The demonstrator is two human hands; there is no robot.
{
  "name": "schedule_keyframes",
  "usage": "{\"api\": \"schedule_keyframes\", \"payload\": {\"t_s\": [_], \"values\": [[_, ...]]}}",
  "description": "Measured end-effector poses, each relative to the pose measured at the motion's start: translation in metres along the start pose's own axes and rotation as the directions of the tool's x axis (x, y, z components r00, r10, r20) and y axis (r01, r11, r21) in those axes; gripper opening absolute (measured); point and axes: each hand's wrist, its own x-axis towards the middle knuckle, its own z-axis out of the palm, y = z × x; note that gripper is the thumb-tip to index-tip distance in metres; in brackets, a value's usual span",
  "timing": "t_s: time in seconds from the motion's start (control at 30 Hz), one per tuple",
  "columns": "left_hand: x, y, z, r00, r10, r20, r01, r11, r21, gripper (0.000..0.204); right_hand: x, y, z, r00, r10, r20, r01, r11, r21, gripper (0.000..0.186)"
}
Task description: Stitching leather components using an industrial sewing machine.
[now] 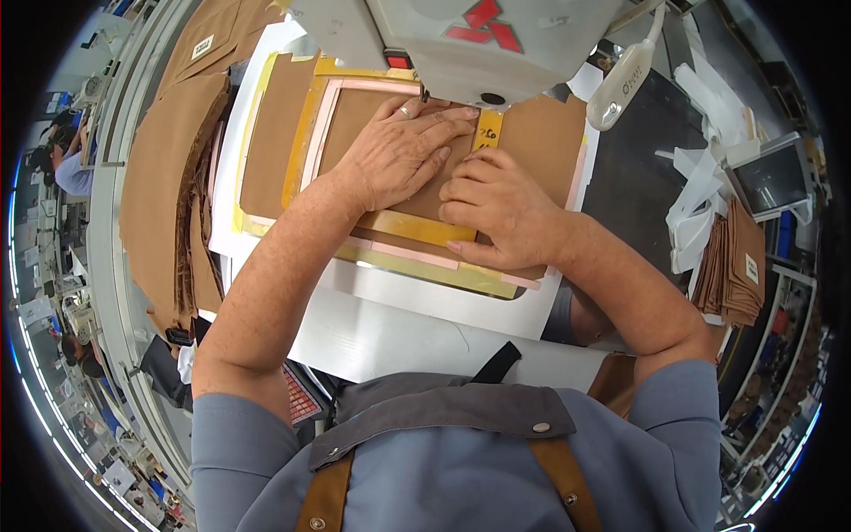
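Note:
My left hand (403,152) lies with its fingers stretched out on a brown fabric panel (359,120), a ring on one finger. Around this panel runs a template frame with yellow strips (403,228) and pink-white edging. My right hand (501,208) rests at the frame's right side, fingers curled together and thumb lower down by the yellow strip. Whatever lies under its fingertips is hidden. Just beyond both hands hangs the white head of a sewing machine (496,53), covering the far part of the panel.
Stacked brown fabric pieces (164,177) lie at the left. A white handheld device or lamp (620,86) hangs at the far right. More brown pieces (734,266) hang at the right, near white scraps (696,208) and a dark screen (776,182). Below is a white tabletop (372,341).

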Motion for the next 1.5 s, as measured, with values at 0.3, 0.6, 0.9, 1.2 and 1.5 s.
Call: {"api": "schedule_keyframes", "payload": {"t_s": [0.3, 0.6, 0.9, 1.2, 1.5], "values": [[0.003, -0.007, 0.003, 0.999, 0.013, -0.034, -0.012, 1.000, 0.023, 0.042, -0.003, -0.010, -0.001, 1.000, 0.021, 0.023, -0.019, 0.998, -0.067, 0.032], [0.003, -0.013, 0.002, 0.999, 0.044, -0.019, -0.044, 0.999, 0.032, 0.042, -0.002, -0.014, -0.001, 0.998, 0.042, 0.049, -0.036, 0.992, -0.117, 0.033], [0.004, -0.027, -0.003, 0.992, 0.122, -0.026, -0.122, 0.992, -0.009, 0.039, -0.002, -0.013, -0.002, 0.997, 0.045, 0.055, -0.038, 0.991, -0.126, 0.033], [0.008, -0.032, -0.001, 0.995, 0.096, -0.017, -0.096, 0.995, 0.003, 0.039, -0.002, -0.012, -0.001, 0.996, 0.062, 0.063, -0.056, 0.994, -0.095, 0.033], [0.008, -0.032, 0.000, 0.994, 0.101, -0.047, -0.101, 0.995, 0.008, 0.040, -0.004, -0.013, 0.002, 0.996, 0.071, 0.047, -0.067, 0.994, -0.088, 0.034]]}}
